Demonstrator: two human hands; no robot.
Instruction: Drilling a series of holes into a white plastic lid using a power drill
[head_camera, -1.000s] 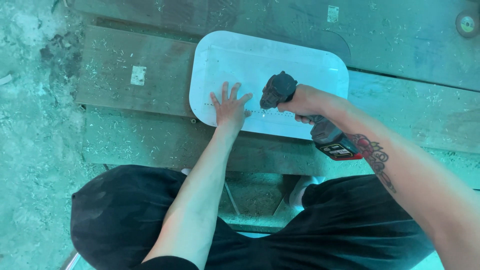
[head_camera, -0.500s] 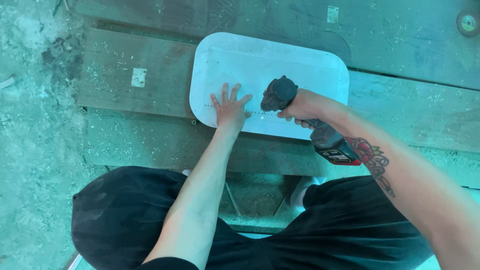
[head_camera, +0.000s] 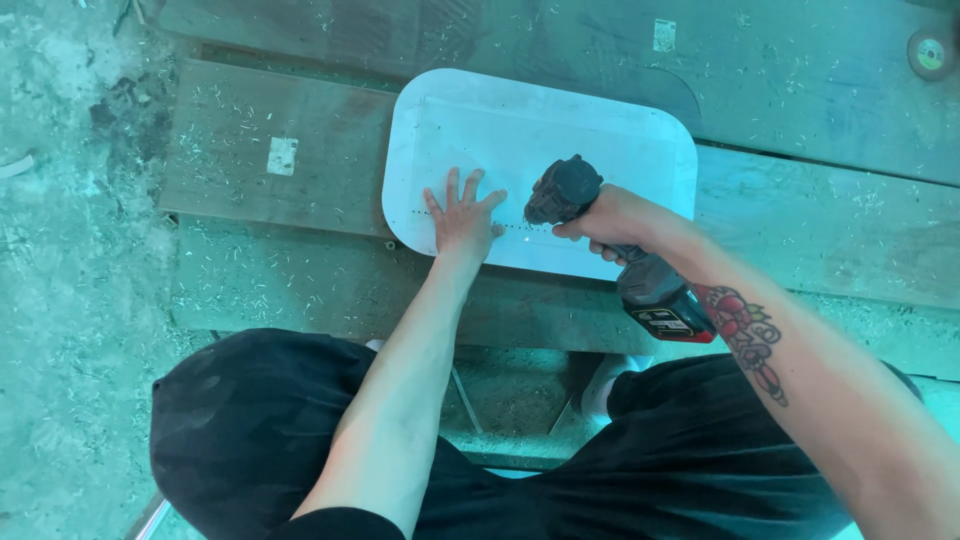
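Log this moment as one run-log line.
left hand: flat on white panel | right hand: gripping cordless drill, nose down on panel | panel: lying on wooden planks | row of small holes along near edge

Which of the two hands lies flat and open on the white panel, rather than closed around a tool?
The left hand: fingers spread flat on the white panel. The right hand has its grip around a cordless drill.

A white rounded panel (head_camera: 540, 140) is laid flat across wooden planks, dotted with holes. A dark drill (head_camera: 600, 240) is pointed down at its near edge.
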